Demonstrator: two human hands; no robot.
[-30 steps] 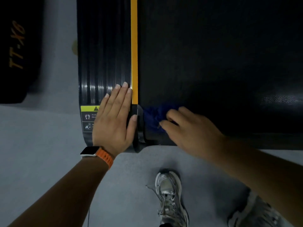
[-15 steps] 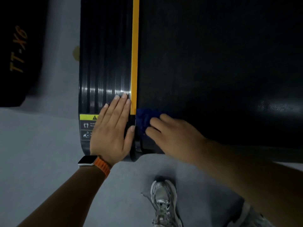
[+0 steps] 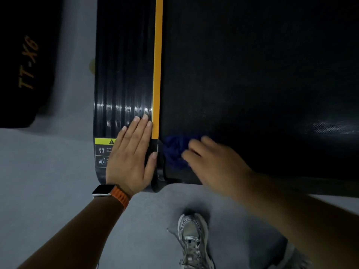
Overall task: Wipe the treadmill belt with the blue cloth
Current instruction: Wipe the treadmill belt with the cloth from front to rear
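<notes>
The black treadmill belt (image 3: 252, 74) fills the upper right of the head view. A crumpled blue cloth (image 3: 174, 150) lies on the belt's near left corner, beside the orange stripe (image 3: 157, 65). My right hand (image 3: 215, 164) presses on the cloth's right part, blurred by motion, fingers over it. My left hand (image 3: 130, 154) lies flat with fingers together on the ribbed black side rail (image 3: 120, 74), next to the stripe, holding nothing. It wears a watch with an orange band.
A yellow warning label (image 3: 104, 141) sits on the rail's near end. Another black machine (image 3: 21, 61) marked TT-X6 stands at far left. Grey floor (image 3: 48, 181) lies below, with my silver shoe (image 3: 192, 241) near the treadmill's end.
My right hand has slid the blue cloth left to the stripe, then slightly back right along the belt's near end. My left hand stays flat on the rail.
</notes>
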